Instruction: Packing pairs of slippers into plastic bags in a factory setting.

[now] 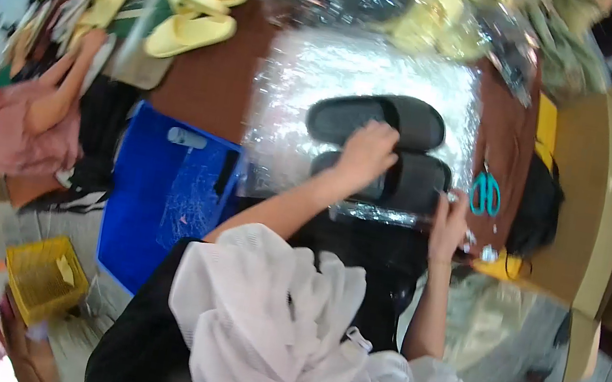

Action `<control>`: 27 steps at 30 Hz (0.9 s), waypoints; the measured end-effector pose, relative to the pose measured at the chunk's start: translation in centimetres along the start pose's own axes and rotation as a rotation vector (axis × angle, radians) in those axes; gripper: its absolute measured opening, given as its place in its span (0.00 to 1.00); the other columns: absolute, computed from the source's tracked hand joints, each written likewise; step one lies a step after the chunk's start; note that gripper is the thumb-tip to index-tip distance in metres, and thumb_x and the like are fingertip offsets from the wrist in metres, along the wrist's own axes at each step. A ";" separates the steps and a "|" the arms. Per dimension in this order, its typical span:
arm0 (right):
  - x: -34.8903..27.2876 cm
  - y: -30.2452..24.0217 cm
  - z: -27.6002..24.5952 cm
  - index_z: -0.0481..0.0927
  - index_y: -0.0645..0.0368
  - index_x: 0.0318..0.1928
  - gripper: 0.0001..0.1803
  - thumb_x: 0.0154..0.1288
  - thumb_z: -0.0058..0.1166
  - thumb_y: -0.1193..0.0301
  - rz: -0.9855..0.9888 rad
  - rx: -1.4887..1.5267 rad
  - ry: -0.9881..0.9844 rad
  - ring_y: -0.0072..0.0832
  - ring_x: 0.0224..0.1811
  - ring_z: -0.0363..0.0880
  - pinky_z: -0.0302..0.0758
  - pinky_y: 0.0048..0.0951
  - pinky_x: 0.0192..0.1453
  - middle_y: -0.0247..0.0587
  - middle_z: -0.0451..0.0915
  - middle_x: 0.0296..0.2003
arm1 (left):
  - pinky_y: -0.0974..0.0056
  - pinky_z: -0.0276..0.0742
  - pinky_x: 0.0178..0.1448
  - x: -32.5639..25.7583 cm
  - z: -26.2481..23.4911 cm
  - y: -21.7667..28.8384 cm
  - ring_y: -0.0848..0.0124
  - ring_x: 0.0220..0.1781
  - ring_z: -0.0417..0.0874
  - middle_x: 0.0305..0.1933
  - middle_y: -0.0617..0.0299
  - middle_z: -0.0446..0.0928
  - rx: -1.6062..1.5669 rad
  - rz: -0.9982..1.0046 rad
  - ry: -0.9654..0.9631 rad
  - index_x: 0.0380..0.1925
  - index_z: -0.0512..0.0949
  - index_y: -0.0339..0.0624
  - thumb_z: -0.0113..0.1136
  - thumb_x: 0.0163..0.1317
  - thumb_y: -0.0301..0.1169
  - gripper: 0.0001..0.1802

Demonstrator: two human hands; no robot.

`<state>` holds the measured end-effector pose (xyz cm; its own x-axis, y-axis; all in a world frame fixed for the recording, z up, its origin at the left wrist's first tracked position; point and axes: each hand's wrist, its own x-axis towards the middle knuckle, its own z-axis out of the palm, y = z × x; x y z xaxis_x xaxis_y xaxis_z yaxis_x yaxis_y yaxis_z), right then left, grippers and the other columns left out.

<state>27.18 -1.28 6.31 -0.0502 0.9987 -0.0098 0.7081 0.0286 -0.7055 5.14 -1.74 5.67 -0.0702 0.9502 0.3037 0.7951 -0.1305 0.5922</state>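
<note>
Two black slide sandals lie side by side, toes to the right, on a stack of shiny clear plastic bags (283,79). My left hand (368,151) reaches over the near slide (423,184) and touches between it and the far slide (416,124). Its fingers are curled together, and what they hold, if anything, is hidden. By the toe of the near slide, at the edge of the bags, my right hand (449,228) is pinched. Something small and shiny shows at its fingertips, too small to name. Teal-handled scissors (486,194) lie to its right.
Yellow slides (190,35) and plastic-wrapped pairs (429,19) fill the table's far side. A blue bin (128,195) stands at the left, with a yellow basket (46,274) lower down. An open cardboard box (572,201) is at the right. Another person (31,107) works at the left.
</note>
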 end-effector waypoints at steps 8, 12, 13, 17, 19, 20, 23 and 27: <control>0.2 4.2 1.4 0.69 0.57 0.46 0.13 0.71 0.41 0.61 0.101 0.448 0.009 0.12 0.16 0.64 0.56 0.14 0.15 0.30 0.71 0.21 | 0.55 0.69 0.40 1.3 -9.3 -0.4 0.48 0.36 0.72 0.31 0.48 0.68 -0.261 -0.173 0.554 0.29 0.68 0.34 0.57 0.46 0.20 0.10; 0.8 3.8 0.7 0.70 0.57 0.46 0.13 0.71 0.42 0.61 0.137 0.455 -0.042 0.12 0.15 0.65 0.55 0.13 0.14 0.31 0.71 0.20 | 0.65 0.70 0.35 0.1 -15.5 -7.4 0.65 0.26 0.73 0.26 0.52 0.74 -0.277 -0.586 0.794 0.29 0.73 0.33 0.53 0.52 0.20 0.04; 0.9 3.8 0.6 0.70 0.57 0.46 0.13 0.71 0.42 0.61 0.131 0.452 -0.048 0.12 0.15 0.65 0.55 0.13 0.14 0.31 0.71 0.20 | 0.69 0.67 0.31 -0.4 -16.9 -9.3 0.75 0.24 0.70 0.21 0.62 0.73 -0.440 -0.651 0.869 0.29 0.74 0.33 0.53 0.54 0.21 0.03; 1.2 3.2 0.4 0.70 0.57 0.44 0.12 0.71 0.41 0.62 0.170 0.493 -0.114 0.13 0.16 0.65 0.58 0.13 0.15 0.30 0.71 0.21 | 0.70 0.59 0.18 -4.1 -20.6 -18.5 0.80 0.16 0.65 0.19 0.67 0.71 -0.580 -0.761 1.226 0.19 0.72 0.39 0.59 0.57 0.33 0.12; 1.4 3.7 0.7 0.70 0.57 0.44 0.12 0.71 0.41 0.62 0.168 0.475 -0.156 0.13 0.16 0.65 0.58 0.13 0.15 0.30 0.71 0.21 | 0.63 0.69 0.29 -6.3 -22.5 -24.0 0.68 0.22 0.72 0.22 0.59 0.74 -0.306 -0.969 1.421 0.23 0.74 0.33 0.63 0.55 0.34 0.13; 1.1 3.8 0.4 0.71 0.56 0.43 0.11 0.71 0.41 0.62 0.169 0.459 -0.136 0.12 0.16 0.65 0.58 0.13 0.15 0.29 0.71 0.20 | 0.61 0.71 0.33 -5.5 -21.4 -25.2 0.63 0.25 0.75 0.25 0.56 0.76 -0.263 -0.987 1.520 0.26 0.75 0.32 0.63 0.55 0.34 0.14; 1.2 4.0 -0.1 0.72 0.56 0.41 0.11 0.71 0.41 0.63 0.204 0.428 -0.154 0.12 0.15 0.64 0.58 0.13 0.15 0.28 0.70 0.19 | 0.57 0.73 0.40 -3.8 -21.3 -28.3 0.55 0.31 0.79 0.29 0.48 0.79 -0.016 -1.070 1.556 0.30 0.76 0.29 0.64 0.54 0.35 0.16; 1.9 3.7 -0.5 0.72 0.57 0.40 0.12 0.71 0.42 0.62 0.242 0.424 -0.239 0.14 0.14 0.69 0.60 0.14 0.14 0.33 0.74 0.20 | 0.53 0.74 0.44 -0.8 -22.5 -34.5 0.51 0.36 0.81 0.33 0.41 0.79 -0.162 -1.260 1.435 0.31 0.76 0.25 0.67 0.52 0.36 0.20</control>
<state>30.11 0.70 4.03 -0.1146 0.9356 -0.3340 0.3758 -0.2704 -0.8864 -35.84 -4.40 1.79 -0.9157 -0.3993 -0.0462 -0.1549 0.2445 0.9572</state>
